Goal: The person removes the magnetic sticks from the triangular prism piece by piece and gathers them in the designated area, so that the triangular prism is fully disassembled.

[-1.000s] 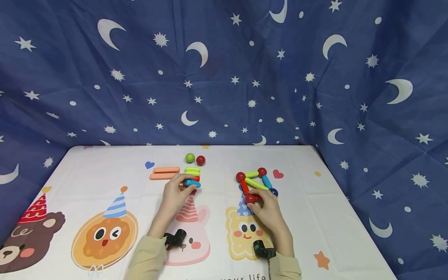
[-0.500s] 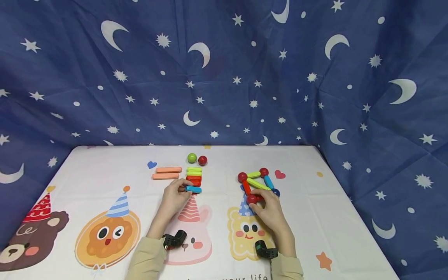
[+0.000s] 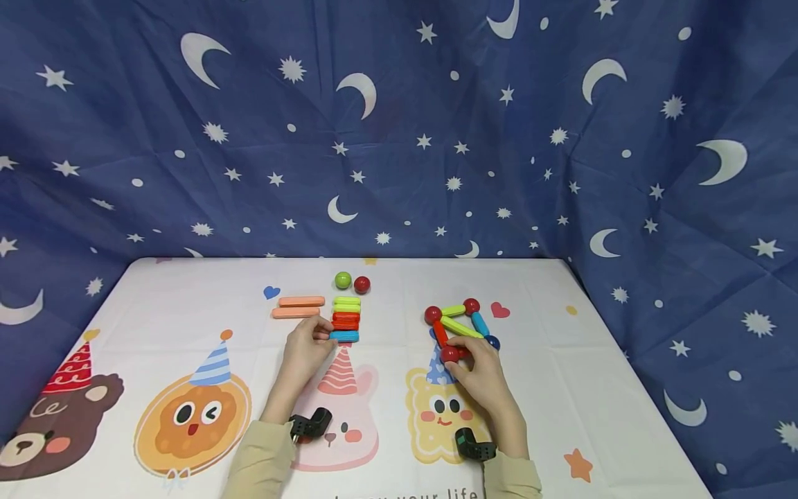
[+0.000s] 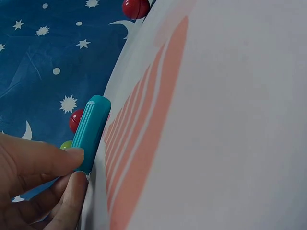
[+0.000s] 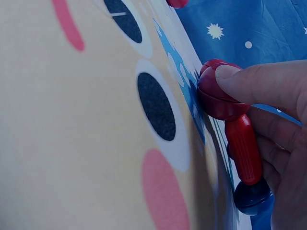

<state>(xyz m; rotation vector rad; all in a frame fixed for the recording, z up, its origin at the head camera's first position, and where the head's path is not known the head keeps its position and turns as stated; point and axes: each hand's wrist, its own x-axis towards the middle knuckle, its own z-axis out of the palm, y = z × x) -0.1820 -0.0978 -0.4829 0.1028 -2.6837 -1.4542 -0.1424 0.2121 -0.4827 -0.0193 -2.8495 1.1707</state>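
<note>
My left hand pinches a teal blue stick by its left end, at the near end of a row of red sticks and green sticks. My right hand grips a red ball and a short red stick at the near corner of a stick-and-ball frame. That frame has red balls, a dark blue ball, and green, blue and red sticks. My thumb presses on the red ball.
Two orange sticks lie left of the stack. A green ball and a red ball sit behind it. The table carries a white cartoon-print cloth, and a blue star-and-moon drape hangs behind.
My left hand has moved the teal blue stick back against the red sticks in the row. My right hand has stayed on the frame's near red ball.
</note>
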